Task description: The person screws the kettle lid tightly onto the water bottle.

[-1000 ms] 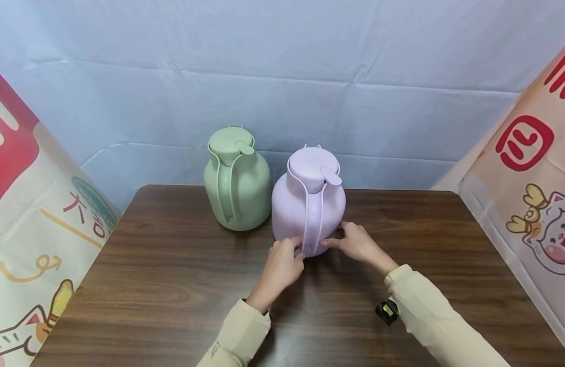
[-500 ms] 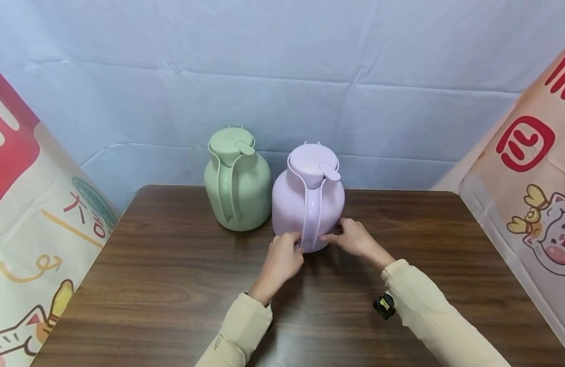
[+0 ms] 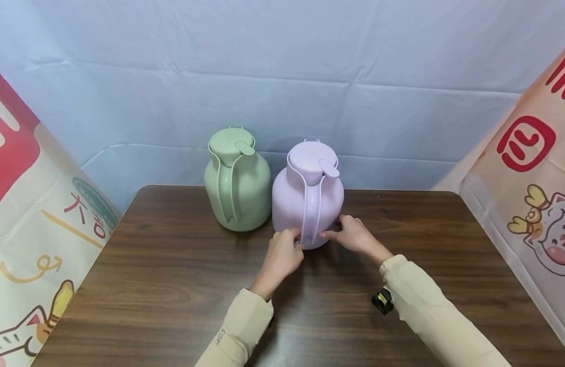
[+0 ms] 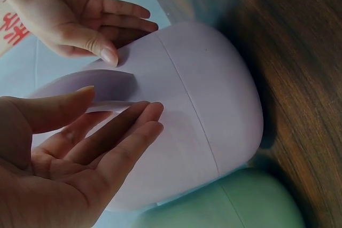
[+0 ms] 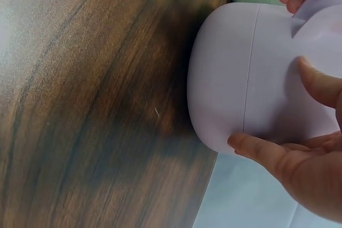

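A lilac vacuum jug stands upright on the table, its handle toward me. My left hand is at the handle's lower end. In the left wrist view, its fingers reach nearly straight to the jug's body, and the thumb lies by the handle's edge. Against the jug's right side rests my right hand. The right wrist view shows that thumb on the front and the extended fingers along the side near the base. A matching green jug stands just left of the lilac one.
The brown wood-grain table ends just behind the two jugs, where a pale blue cloth backdrop hangs. Printed banners slope down at both sides. A small dark device sits under the right wrist.
The lilac jug has slid a little away from me across the table, with both hands following it. The green jug has stayed in place.
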Tool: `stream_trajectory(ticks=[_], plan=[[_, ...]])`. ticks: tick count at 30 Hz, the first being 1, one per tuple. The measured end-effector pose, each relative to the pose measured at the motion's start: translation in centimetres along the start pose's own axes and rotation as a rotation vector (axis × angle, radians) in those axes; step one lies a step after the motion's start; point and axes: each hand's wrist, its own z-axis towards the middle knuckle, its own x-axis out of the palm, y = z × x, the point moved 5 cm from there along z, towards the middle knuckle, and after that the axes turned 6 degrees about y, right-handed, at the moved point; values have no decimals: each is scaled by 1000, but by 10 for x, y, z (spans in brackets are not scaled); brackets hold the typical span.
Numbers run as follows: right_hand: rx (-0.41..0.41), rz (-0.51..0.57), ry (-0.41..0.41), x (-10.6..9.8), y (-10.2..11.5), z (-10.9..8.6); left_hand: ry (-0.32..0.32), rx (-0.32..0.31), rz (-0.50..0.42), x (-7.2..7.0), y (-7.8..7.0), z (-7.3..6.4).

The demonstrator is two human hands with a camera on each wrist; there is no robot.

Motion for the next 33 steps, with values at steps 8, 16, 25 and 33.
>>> stream_trajectory(ticks=[8, 16, 25, 33], plan=[[-13, -6, 2, -1, 0, 4, 12, -11, 4, 1, 1, 5], [-17, 1, 3, -3, 0, 9, -6, 4, -6, 0, 3, 9], [-10, 16, 24, -3, -2, 14, -20, -6, 12, 0, 4, 15], [14, 15, 31, -4, -4, 20, -17, -22, 10, -1, 6, 20]])
